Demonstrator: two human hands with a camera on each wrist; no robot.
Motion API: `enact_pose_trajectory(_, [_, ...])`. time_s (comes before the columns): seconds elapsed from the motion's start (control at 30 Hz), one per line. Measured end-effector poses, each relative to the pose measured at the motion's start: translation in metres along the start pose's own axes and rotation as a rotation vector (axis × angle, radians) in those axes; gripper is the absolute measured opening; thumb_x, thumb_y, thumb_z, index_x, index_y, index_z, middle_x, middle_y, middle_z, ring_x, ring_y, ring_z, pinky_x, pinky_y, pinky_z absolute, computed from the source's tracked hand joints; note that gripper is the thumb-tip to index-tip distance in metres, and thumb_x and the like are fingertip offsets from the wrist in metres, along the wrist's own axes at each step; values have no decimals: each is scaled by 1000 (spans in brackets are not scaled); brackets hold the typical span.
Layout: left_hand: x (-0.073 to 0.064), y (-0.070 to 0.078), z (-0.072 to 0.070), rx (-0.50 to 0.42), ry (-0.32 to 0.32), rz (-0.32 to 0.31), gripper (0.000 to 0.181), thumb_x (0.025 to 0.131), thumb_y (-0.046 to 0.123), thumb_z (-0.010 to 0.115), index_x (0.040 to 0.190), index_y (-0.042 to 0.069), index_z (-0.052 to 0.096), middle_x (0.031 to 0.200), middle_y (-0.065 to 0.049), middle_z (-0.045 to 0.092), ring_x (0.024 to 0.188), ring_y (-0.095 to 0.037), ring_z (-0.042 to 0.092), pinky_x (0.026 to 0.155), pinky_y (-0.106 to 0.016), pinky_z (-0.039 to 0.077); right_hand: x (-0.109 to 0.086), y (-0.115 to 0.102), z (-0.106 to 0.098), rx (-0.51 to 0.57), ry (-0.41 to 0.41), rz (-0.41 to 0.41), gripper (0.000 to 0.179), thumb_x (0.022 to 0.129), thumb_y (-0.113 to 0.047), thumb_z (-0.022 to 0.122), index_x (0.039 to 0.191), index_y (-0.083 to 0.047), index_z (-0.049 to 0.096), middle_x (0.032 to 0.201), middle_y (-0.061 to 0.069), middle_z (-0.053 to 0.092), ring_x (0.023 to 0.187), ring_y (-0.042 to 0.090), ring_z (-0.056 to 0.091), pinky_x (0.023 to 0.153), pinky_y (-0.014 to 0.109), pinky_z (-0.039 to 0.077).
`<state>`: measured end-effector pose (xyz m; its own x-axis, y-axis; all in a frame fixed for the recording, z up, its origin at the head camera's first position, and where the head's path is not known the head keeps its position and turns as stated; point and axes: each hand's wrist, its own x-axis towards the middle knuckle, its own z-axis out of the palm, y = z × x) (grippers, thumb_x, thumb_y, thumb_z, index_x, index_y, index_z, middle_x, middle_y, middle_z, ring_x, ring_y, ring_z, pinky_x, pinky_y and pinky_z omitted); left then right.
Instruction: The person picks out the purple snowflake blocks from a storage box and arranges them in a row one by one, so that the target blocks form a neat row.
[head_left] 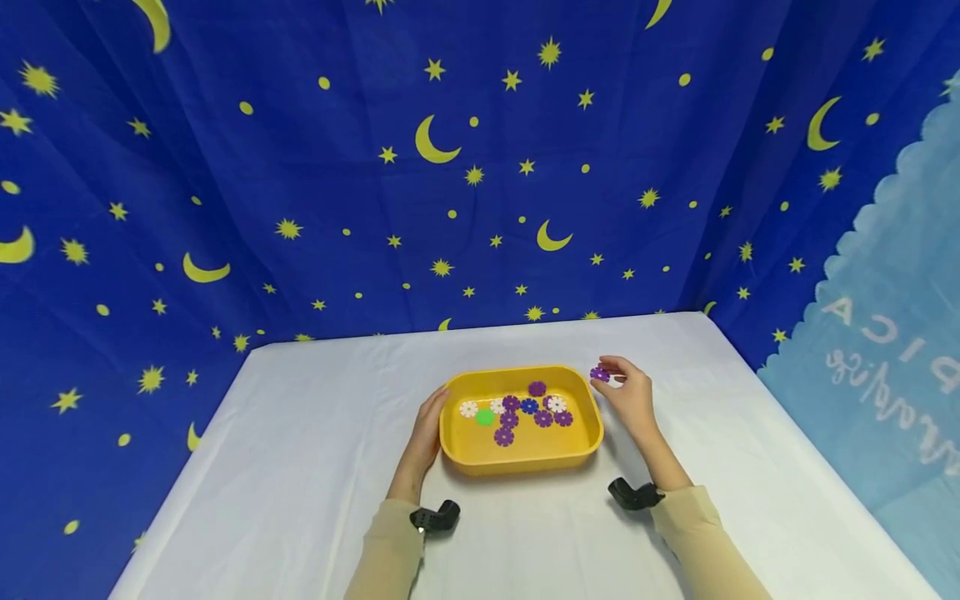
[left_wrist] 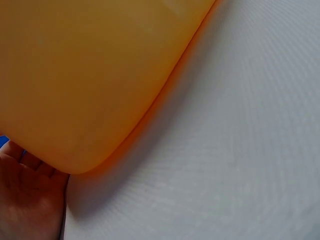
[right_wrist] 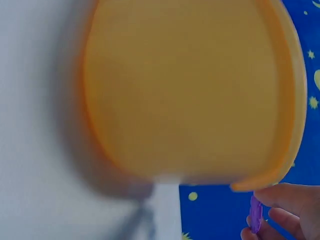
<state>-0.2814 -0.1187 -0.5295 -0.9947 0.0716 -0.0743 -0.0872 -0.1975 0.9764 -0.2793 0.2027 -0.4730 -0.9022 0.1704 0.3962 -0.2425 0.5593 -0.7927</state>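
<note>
A yellow plastic tub (head_left: 521, 464) stands on the white table. In it lie several flower-shaped discs: purple discs (head_left: 504, 437), white discs (head_left: 468, 409), a blue disc (head_left: 529, 406) and a green disc (head_left: 485, 417). My left hand (head_left: 427, 429) rests against the tub's left side, its fingers along the outer wall; the left wrist view shows the palm (left_wrist: 30, 200) beside the tub's corner. Just off the tub's right rim, my right hand (head_left: 630, 396) pinches a purple flower disc (head_left: 600, 374) between thumb and fingers. The same purple disc (right_wrist: 256, 214) appears edge-on in the right wrist view.
A white cloth (head_left: 300, 467) covers the table. Behind it hangs a blue curtain (head_left: 360, 192) with yellow moons and stars. On the right is a light blue cloth (head_left: 900, 333) with lettering. A black wrist camera (head_left: 634, 494) sits on the right wrist, another (head_left: 437, 517) on the left.
</note>
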Motion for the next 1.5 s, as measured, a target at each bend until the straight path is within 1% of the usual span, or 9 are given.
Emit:
enact_pose_trajectory(0.13, [1, 1, -1, -29, -14, 14, 57, 100, 33, 44, 145, -1, 35, 154, -17, 31, 145, -29, 25, 122, -42, 24, 0, 9, 0, 15, 6, 11, 37, 75, 3, 74, 110, 10, 63, 103, 28, 68, 94, 40, 64, 86, 53, 54])
enact_pose_trajectory(0.33, [3, 1, -1, -80, -10, 20, 52, 100, 24, 43, 144, -3, 36, 153, -17, 31, 145, -28, 26, 122, -40, 25, -1, 26, 5, 1, -45, 60, 39, 76, 2, 74, 113, 9, 62, 106, 28, 67, 97, 40, 64, 89, 51, 54])
enact_pose_trajectory(0.57, [4, 0, 0, -92, 19, 9, 50, 100, 24, 43, 143, -2, 38, 153, -16, 33, 145, -27, 26, 122, -40, 23, -3, 39, 11, -5, -60, 34, 37, 76, 2, 73, 111, 11, 63, 104, 28, 67, 94, 41, 65, 85, 50, 56])
enact_pose_trajectory(0.73, [4, -1, 0, -102, 22, 10, 48, 100, 23, 43, 142, 0, 40, 152, -14, 35, 145, -26, 27, 122, -38, 24, -6, 47, 14, -25, -73, 45, 37, 75, 2, 73, 110, 11, 63, 99, 27, 68, 91, 39, 64, 78, 34, 59])
enact_pose_trajectory(0.9, [4, 0, 0, -109, 26, -1, 47, 101, 22, 42, 142, 0, 41, 152, -14, 36, 144, -24, 28, 122, -38, 26, -8, 53, 15, -41, -89, 58, 36, 74, 2, 74, 107, 11, 64, 97, 26, 70, 88, 37, 66, 73, 19, 52])
enact_pose_trajectory(1.1, [6, 0, -2, -87, 6, 16, 50, 101, 24, 42, 143, -3, 38, 152, -18, 34, 144, -29, 28, 121, -40, 27, -9, 57, 16, -56, -102, 50, 36, 73, 0, 74, 107, 10, 65, 98, 25, 70, 89, 36, 65, 76, 26, 54])
enact_pose_trajectory(1.27, [7, -1, -9, -127, -53, -2, 52, 101, 23, 43, 144, -5, 35, 152, -20, 33, 143, -28, 29, 118, -35, 30, -9, 58, 16, -75, -122, 79, 37, 75, 0, 74, 110, 9, 64, 102, 26, 69, 92, 35, 64, 81, 33, 55])
enact_pose_trajectory(1.37, [7, 0, -11, -140, -96, -3, 54, 101, 25, 44, 145, -4, 33, 153, -20, 32, 142, -27, 30, 116, -31, 34, -8, 54, 16, -55, -101, 110, 35, 77, -1, 72, 110, 8, 64, 104, 26, 68, 92, 36, 64, 79, 26, 54])
enact_pose_trajectory(1.5, [6, 3, -11, -154, -102, -14, 54, 101, 25, 44, 145, -3, 33, 153, -19, 31, 142, -25, 30, 115, -29, 34, -5, 41, 13, 12, -18, 143, 30, 79, 0, 69, 108, 9, 65, 105, 26, 68, 89, 34, 64, 70, 8, 47])
